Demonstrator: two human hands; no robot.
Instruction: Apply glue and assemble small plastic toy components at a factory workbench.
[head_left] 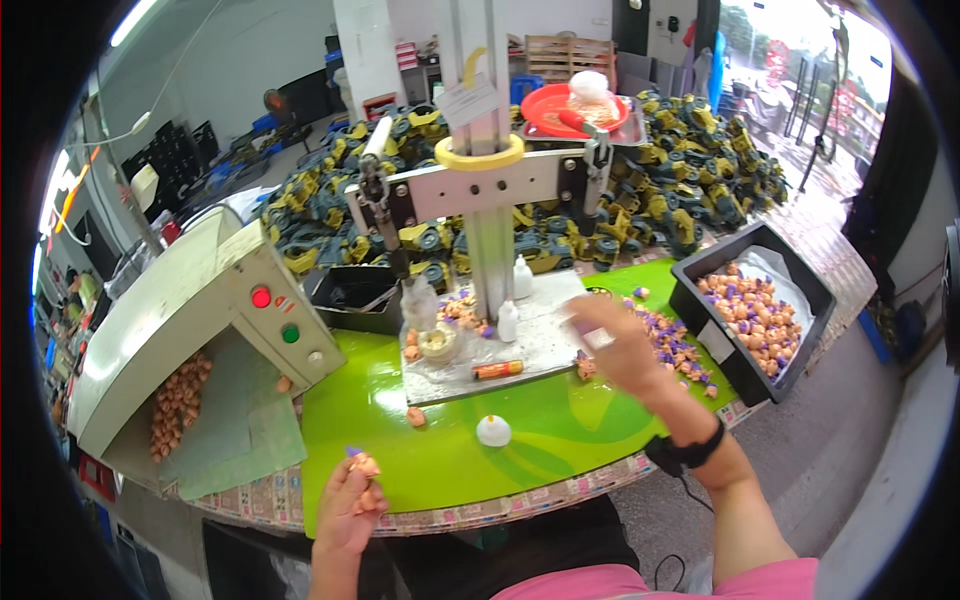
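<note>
At the lower left, my left hand (345,515) is closed around small peach-coloured toy doll heads; one head (364,464) with a purple part on top shows above the fingers. My right hand (622,348), smeared by motion, hangs over the right side of the white work board (450,388). Something pale shows by its fingers, but what it is stays unclear. Just beyond that hand lies a heap of peach and purple pieces (672,345). A white domed bottle (493,431) stands on the green mat between my hands, with a single peach piece (416,417) farther left.
A metal stand with two clamps (480,190) rises from the board, beside white dropper bottles (508,322), a small tub (437,344) and an orange-red tube (497,370). A machine (190,330) containing peach pieces stands left; a black bin (690,270) of pieces, right. Yellow-grey toy vehicles (690,190) are piled behind.
</note>
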